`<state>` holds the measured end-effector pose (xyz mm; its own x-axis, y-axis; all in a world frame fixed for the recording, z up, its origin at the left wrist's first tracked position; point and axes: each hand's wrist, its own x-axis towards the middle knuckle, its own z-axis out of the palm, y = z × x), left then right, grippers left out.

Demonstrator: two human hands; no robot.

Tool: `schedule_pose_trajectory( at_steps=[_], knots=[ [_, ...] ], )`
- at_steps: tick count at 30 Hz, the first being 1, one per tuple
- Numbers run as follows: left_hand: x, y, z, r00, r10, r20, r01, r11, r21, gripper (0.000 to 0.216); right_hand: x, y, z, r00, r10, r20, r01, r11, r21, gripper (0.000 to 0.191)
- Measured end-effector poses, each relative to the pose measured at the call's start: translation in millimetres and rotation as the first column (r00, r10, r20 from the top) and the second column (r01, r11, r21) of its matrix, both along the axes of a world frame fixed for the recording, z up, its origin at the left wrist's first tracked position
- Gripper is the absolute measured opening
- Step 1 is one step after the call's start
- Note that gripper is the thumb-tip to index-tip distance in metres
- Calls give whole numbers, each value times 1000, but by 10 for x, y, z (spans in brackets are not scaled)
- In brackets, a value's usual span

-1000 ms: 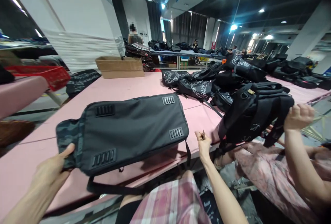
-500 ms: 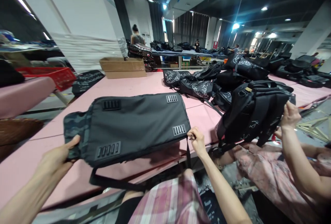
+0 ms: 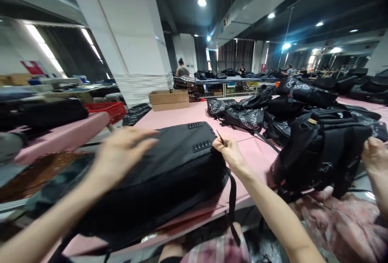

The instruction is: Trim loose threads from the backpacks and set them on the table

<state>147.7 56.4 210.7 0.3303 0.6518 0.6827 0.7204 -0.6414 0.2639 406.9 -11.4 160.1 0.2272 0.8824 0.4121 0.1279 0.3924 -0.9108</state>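
A large black backpack (image 3: 169,174) lies on the pink table before me, its panel with ridged rubber feet facing up and its camouflage end at the left. My left hand (image 3: 124,149) is lifted over the bag's left half, blurred, thumb and fingers apart, holding nothing. At the bag's right end, my right hand (image 3: 228,151) is closed around small dark thread snips (image 3: 220,136) with a thin pointed blade sticking up. That hand is at the bag's corner, near the rubber feet. A black strap (image 3: 233,202) dangles off the table edge below it.
On my right, a co-worker's hand (image 3: 374,153) grips an upright black backpack (image 3: 321,153). Several black bags with white print (image 3: 245,119) are piled behind. A cardboard box (image 3: 169,100) stands at the pink table's (image 3: 194,113) far end; a red crate (image 3: 106,111) is at left.
My left hand has let go of the camouflage end and risen over the bag. The bag has tilted, showing its near side. My right hand stays at its corner; the view has swung left.
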Motion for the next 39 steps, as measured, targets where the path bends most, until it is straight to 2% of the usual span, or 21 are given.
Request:
schedule_pose_trajectory(
  at_steps=[1,2,4,6,9,11,13,14,16,17,18,19,21,23,25,26,28,30,32,39],
  knots=[
    [292,-84,-49,986,-161,-30,160,986,-53,33,-6,28,4,1000,4,1,-4,1000,6,19],
    [572,-152,-105,965,-255,-63,247,963,-108,30,-1,41,5,1000,6,-2,-6,1000,9,19],
    [1022,-233,-208,937,-337,-94,320,934,-158,22,30,46,-15,1000,-3,-6,3,1000,-6,17],
    [1265,-244,-278,920,-377,-107,354,916,-188,16,77,51,-72,1000,-19,0,19,999,-44,16],
    [1345,-191,-335,908,-392,-145,361,911,-200,17,180,65,-181,998,-13,63,19,995,-100,14],
    [1338,-160,-359,902,-375,-214,343,923,-174,16,283,30,-191,986,34,162,-14,992,-124,13],
    [1344,-145,-370,887,-357,-293,332,934,-134,18,423,-77,-99,955,173,239,-126,971,-201,15],
    [1353,-139,-370,885,-349,-308,327,937,-122,19,505,-155,-15,935,272,228,-212,943,-255,17],
    [1372,-119,-355,903,-353,-246,317,932,-176,19,674,-326,189,897,430,98,-389,877,-283,25],
    [1377,-104,-342,917,-358,-178,311,919,-244,19,750,-400,282,894,447,23,-431,873,-230,29],
    [1379,-84,-331,928,-358,-100,310,894,-323,18,809,-455,350,912,409,-25,-408,899,-156,31],
    [1377,-64,-322,934,-356,-28,316,861,-398,18,847,-488,381,948,317,-35,-319,944,-85,33],
    [1368,-26,-321,928,-361,87,353,784,-511,17,844,-490,311,997,31,65,-31,1000,-5,28],
    [1360,-4,-342,906,-363,217,420,702,-575,18,742,-450,96,934,-253,254,253,967,31,23],
    [1357,-2,-368,874,-333,355,486,613,-623,21,582,-424,-165,823,-387,415,398,915,63,35],
    [1358,-8,-378,858,-312,407,512,579,-635,22,499,-424,-277,777,-416,473,431,899,83,36],
    [1363,-28,-383,835,-296,464,547,541,-639,24,360,-441,-423,697,-454,555,456,878,145,25],
    [1366,-51,-373,817,-301,492,573,524,-630,25,281,-458,-463,622,-495,607,460,858,228,14],
    [1367,-69,-359,806,-303,509,588,510,-628,25,261,-455,-439,566,-522,639,452,844,289,12],
    [1359,-98,-359,785,-350,512,618,507,-601,22,271,-423,-378,521,-499,692,410,858,310,10]
  ],
)
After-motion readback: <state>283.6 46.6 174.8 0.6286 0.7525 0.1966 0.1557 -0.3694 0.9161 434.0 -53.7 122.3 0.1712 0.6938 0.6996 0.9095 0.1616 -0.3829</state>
